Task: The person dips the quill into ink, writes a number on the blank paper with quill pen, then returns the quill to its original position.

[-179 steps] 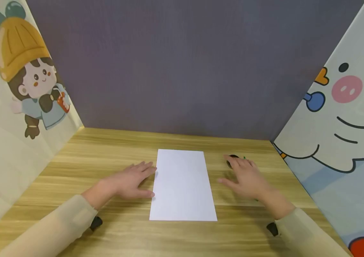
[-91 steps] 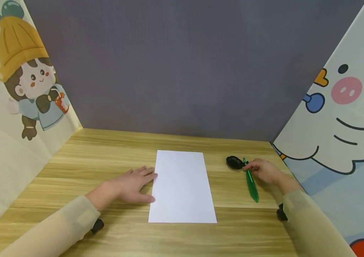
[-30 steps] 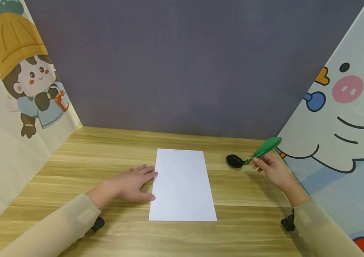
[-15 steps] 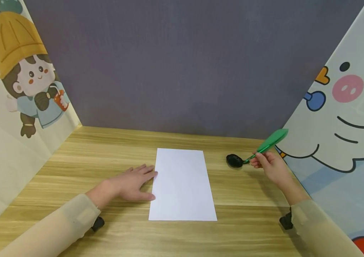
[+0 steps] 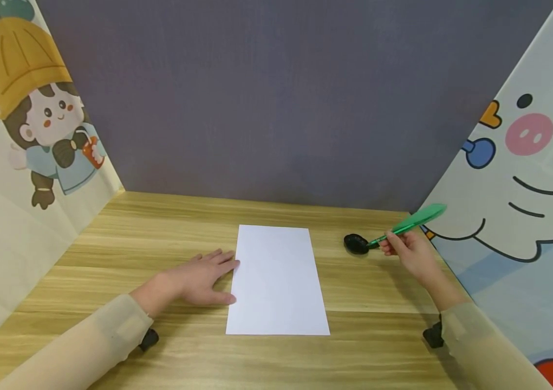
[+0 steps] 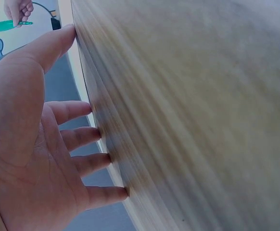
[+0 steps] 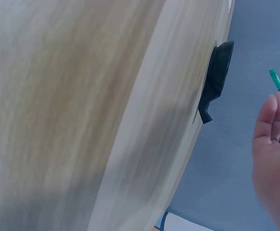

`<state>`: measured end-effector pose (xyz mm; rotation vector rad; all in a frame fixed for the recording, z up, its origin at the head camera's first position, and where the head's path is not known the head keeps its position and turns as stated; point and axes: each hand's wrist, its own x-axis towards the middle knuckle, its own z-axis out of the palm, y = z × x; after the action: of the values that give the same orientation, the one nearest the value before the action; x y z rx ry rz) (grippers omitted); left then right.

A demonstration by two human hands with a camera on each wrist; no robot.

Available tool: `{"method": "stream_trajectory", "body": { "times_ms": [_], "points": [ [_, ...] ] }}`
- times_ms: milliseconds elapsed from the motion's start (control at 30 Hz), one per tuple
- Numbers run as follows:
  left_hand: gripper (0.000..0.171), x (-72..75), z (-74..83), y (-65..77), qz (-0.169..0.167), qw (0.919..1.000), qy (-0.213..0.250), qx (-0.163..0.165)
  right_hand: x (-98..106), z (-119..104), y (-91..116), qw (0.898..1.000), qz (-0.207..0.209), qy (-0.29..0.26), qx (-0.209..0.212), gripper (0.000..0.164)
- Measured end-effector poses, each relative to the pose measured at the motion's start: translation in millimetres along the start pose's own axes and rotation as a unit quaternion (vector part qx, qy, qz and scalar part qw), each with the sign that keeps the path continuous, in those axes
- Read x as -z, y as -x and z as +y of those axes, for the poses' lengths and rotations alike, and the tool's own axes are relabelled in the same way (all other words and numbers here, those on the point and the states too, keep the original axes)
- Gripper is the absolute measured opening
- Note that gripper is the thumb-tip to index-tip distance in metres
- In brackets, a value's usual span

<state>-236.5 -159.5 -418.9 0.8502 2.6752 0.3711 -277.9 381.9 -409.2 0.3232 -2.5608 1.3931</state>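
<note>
In the head view a white sheet of paper (image 5: 276, 281) lies at the middle of the wooden table. The left hand (image 5: 203, 280) rests at its left edge, fingers spread, with thumb and index finger on the paper. To the right, thumb and fingers of the right hand (image 5: 410, 250) pinch a green pen with a leaf-like or feather-like top (image 5: 422, 216). The pen slants, its lower end near a small black dish-like holder (image 5: 356, 244) that stands on the table. In the right wrist view the holder (image 7: 218, 70) shows a short bent arm, and the pen tip (image 7: 274, 77) is apart from it.
The wooden table (image 5: 174, 216) meets a grey-purple panel (image 5: 266, 108) at the back. Side panels with cartoon prints, a child figure (image 5: 52, 119) at left and a white character (image 5: 529, 179) at right, flank it. Black devices sit at both wrists.
The right hand came over the pen, took hold of it at the holder, and raised it from lying down to slanting up. Lately the pen's top tipped right. The left hand stays at the paper.
</note>
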Motion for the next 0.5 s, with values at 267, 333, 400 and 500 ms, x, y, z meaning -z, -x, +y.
{"method": "stream_trajectory", "body": {
  "times_ms": [267, 333, 400, 500],
  "points": [
    [0.096, -1.1, -0.2, -0.6, -0.001, 1.0, 0.001, 0.001, -1.0, -1.6, 0.7, 0.998, -0.016, -0.065, -0.014, 0.042],
    [0.095, -1.2, -0.1, -0.7, -0.001, 1.0, 0.002, 0.0, -0.6, -1.5, 0.4, 0.996, -0.025, -0.083, -0.02, 0.043],
    [0.095, -1.2, -0.4, -0.8, 0.0, 1.0, 0.001, 0.001, 0.1, -1.4, 0.0, 0.994, -0.037, -0.103, -0.028, 0.044],
    [0.095, -1.1, -0.6, -1.0, 0.0, 1.0, 0.001, 0.0, 2.6, -1.1, -0.9, 0.991, -0.055, -0.118, -0.036, 0.046]
  ]
}}
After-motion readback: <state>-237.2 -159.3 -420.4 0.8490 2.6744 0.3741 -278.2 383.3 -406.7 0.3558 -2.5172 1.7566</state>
